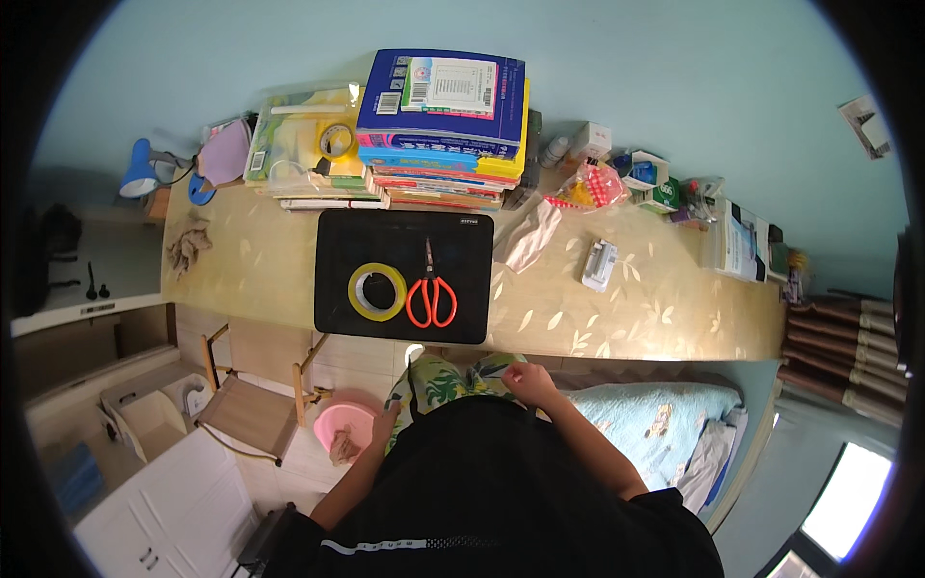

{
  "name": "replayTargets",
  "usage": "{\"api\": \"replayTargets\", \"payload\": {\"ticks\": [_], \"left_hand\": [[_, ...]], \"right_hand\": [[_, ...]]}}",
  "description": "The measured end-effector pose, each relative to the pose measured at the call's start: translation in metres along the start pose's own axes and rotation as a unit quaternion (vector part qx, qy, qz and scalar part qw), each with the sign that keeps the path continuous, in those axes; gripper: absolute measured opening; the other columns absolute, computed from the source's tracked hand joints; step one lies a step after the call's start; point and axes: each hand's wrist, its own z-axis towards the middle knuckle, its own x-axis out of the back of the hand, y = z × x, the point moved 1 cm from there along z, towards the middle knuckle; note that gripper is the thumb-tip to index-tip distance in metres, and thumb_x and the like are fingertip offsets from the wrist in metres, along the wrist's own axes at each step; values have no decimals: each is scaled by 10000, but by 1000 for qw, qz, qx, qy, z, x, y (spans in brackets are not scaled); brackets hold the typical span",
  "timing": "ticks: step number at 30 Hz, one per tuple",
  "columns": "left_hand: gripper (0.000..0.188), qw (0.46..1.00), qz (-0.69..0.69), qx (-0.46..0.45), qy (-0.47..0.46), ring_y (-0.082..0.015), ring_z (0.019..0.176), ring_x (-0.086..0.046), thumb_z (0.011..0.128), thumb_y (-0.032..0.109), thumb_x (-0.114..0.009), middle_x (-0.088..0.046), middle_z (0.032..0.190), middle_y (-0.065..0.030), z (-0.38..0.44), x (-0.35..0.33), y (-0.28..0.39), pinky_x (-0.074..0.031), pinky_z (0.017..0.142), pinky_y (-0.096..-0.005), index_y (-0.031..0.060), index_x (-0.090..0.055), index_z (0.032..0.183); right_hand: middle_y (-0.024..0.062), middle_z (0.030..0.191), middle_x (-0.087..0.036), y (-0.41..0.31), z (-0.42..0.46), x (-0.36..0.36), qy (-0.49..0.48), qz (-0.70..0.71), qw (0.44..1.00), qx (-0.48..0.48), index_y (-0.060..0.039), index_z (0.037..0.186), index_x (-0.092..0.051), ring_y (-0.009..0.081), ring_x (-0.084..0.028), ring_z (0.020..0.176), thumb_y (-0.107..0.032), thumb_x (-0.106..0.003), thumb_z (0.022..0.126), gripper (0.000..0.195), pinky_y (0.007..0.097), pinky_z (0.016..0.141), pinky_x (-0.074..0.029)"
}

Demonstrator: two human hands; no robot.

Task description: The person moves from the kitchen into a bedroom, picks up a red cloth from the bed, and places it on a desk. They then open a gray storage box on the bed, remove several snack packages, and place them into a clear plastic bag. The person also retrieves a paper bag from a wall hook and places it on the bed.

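My left hand hangs low beside my left thigh, below the table edge, and its fingers are mostly hidden. In front of my right thigh, my right hand is curled into a loose fist with nothing visible in it. Before me on the table lies a black rectangular mat or tray. A roll of yellow adhesive tape rests flat on its left part. Right of the roll lies a pair of scissors with orange-red handles, blades pointing away from me. Neither hand touches these things.
Stacked books stand behind the mat, with a smaller tape roll on the left stack. A white and grey plastic item and a crumpled pale cloth lie to the right. A folding chair and pink basin are on the floor.
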Motion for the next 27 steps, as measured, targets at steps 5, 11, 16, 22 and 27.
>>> {"api": "replayTargets", "payload": {"ticks": [5,11,16,22,27], "left_hand": [[800,991,69,-58,95,-367,1025,-608,731,607,-655,-629,1015,-272,-126,-33,56,-465,876,-421,-71,-506,1129],[788,989,-44,-4,138,-343,949,-637,721,598,-678,-639,966,-243,-221,-55,66,-486,808,-400,-67,-498,1103],[619,971,-225,-10,82,-247,802,-647,740,495,-710,-654,830,-166,-283,-33,53,-501,708,-367,-67,-587,968],[358,889,-213,-79,398,-227,694,-651,754,306,-732,-667,755,-140,-254,-30,-42,-512,641,-337,-11,-633,886],[233,880,-369,-106,278,-122,627,-614,734,207,-803,-663,701,-60,-253,7,-100,-499,599,-289,32,-654,778]], "right_hand": [[150,797,-682,18,9,19,-27,-26,998,51,-69,870,-686,322,-668,791,-302,-602,807,255,414,726,-530],[134,734,-669,3,37,32,-80,-60,981,168,-37,797,-684,260,-661,704,-305,-668,795,268,356,663,-522],[113,685,-648,-39,46,18,-190,-175,940,224,-18,747,-662,194,-621,636,-276,-713,775,265,330,617,-500],[29,667,-634,-61,48,-58,-300,-12,926,229,-10,727,-656,106,-578,608,-126,-716,783,142,245,551,-451],[24,680,-652,-109,16,-147,-427,-81,888,149,-3,805,-702,90,-565,580,-130,-697,811,127,245,557,-453]]}}
